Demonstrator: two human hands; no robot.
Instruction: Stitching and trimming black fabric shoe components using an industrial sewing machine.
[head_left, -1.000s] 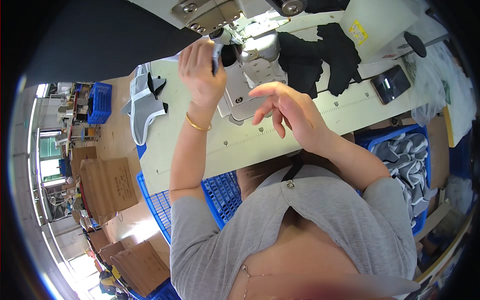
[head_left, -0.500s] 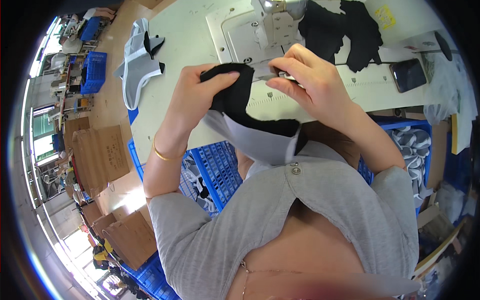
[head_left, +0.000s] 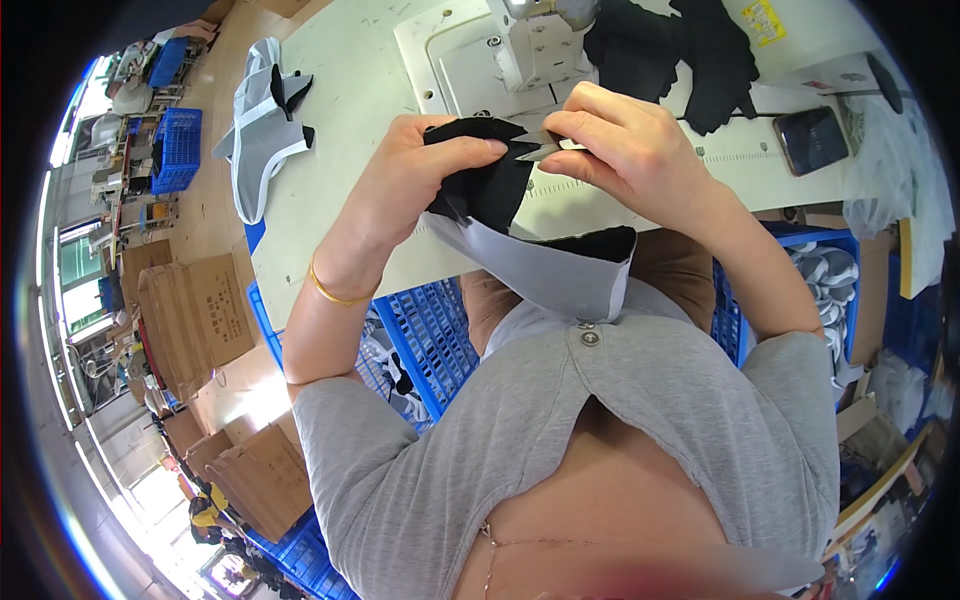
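Observation:
My left hand [head_left: 415,175] pinches a curved fabric piece, thumb on top. Its black part [head_left: 490,195] lies near my fingers, and its light grey part [head_left: 545,272] hangs down toward my lap. Between the thumb and fingers of my right hand [head_left: 640,155] is a small pair of thread snips [head_left: 536,146]. The blades point left and meet the black edge just past my left thumb. Whether they cut a thread there is too small to tell. Both hands are above the front of the sewing table [head_left: 350,100].
A sewing machine [head_left: 540,55] stands beyond my hands, with black fabric pieces [head_left: 715,65] and a phone [head_left: 810,140] right of it. A grey sewn piece [head_left: 262,145] lies at the table's left. Blue crates [head_left: 430,330] are below, cardboard boxes [head_left: 195,320] on the floor.
The snips have come left to the fabric's black edge, their blades now in sight. My left hand has shifted slightly right with the fabric, and its grey part has swung right.

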